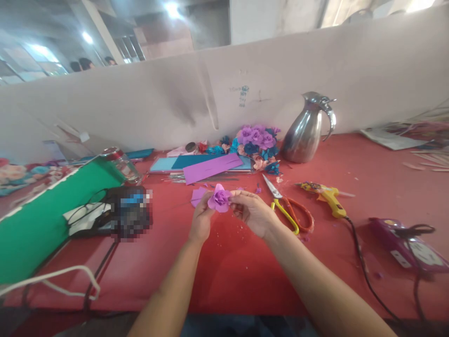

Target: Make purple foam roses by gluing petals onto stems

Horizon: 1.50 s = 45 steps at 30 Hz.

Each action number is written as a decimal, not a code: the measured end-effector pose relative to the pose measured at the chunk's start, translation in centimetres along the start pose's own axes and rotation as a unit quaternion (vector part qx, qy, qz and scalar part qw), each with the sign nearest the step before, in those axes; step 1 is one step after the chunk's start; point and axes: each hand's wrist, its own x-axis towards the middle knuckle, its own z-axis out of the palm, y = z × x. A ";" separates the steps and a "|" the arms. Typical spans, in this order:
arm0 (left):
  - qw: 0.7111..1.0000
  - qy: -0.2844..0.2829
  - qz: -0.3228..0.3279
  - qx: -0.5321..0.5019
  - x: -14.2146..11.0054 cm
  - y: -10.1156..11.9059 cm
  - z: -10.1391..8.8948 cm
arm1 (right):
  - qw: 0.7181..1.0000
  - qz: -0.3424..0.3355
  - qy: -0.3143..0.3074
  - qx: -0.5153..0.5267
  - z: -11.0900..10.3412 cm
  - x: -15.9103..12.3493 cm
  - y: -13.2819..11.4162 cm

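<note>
A purple paper flower (pixel 220 199) is held up between my two hands, above the red table. My left hand (pixel 202 217) grips it from the left and below, its fingers partly hidden behind the bloom. On the other side, my right hand (pixel 253 209) pinches the edge of a petal between thumb and finger. Behind my left hand lies a purple paper piece (pixel 197 195). Scissors (pixel 286 206) with yellow and orange handles rest just right of my right hand, blades pointing away from me.
A yellow glue gun (pixel 326 195) lies at right, near a purple power strip (pixel 409 243). Behind are paper sheets (pixel 212 168), a heap of paper flowers (pixel 256 138) and a steel jug (pixel 304 133). A glass jar (pixel 122 164) and green board (pixel 63 210) stand left.
</note>
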 end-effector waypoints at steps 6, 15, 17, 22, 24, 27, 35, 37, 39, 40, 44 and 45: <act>1.000 0.007 -0.015 -0.015 -0.1 0.1 0.0 | 1.000 -0.011 -0.028 -0.008 0.2 0.0 0.2; 0.996 0.020 -0.049 -0.078 -0.3 0.9 0.5 | 0.997 -0.048 -0.042 -0.051 0.1 -0.1 0.0; 0.994 0.020 -0.062 -0.087 -0.3 0.9 0.6 | 0.992 -0.074 -0.043 -0.088 0.0 -0.2 -0.1; 0.991 -0.005 -0.084 -0.101 -0.3 1.3 0.8 | 0.992 -0.065 -0.058 -0.094 0.2 -0.4 -0.3; 0.991 -0.022 -0.088 -0.102 -0.2 1.6 0.8 | 0.993 -0.056 -0.065 -0.079 0.1 -0.4 -0.2; 0.991 -0.041 -0.084 -0.098 -0.2 1.7 0.8 | 0.993 -0.055 -0.074 -0.069 0.1 -0.4 -0.1; 0.992 -0.028 -0.092 -0.085 -0.3 0.8 0.3 | 0.987 -0.098 -0.018 -0.128 0.8 -1.0 -0.4; 0.991 -0.011 -0.097 -0.094 -0.3 0.7 0.3 | 0.988 -0.100 -0.008 -0.121 0.9 -0.9 -0.3; 0.990 0.004 -0.101 -0.100 -0.3 0.8 0.4 | 0.989 -0.098 -0.012 -0.106 0.7 -0.6 0.0; 0.989 0.006 -0.105 -0.100 -0.3 0.9 0.5 | 0.990 -0.097 -0.015 -0.099 0.6 -0.5 0.1; 0.988 -0.011 -0.115 -0.104 -0.4 1.5 0.8 | 0.992 -0.097 -0.016 -0.085 0.5 -0.2 0.5; 0.987 -0.015 -0.115 -0.108 -0.4 1.6 0.9 | 0.992 -0.098 -0.014 -0.081 0.6 -0.3 0.5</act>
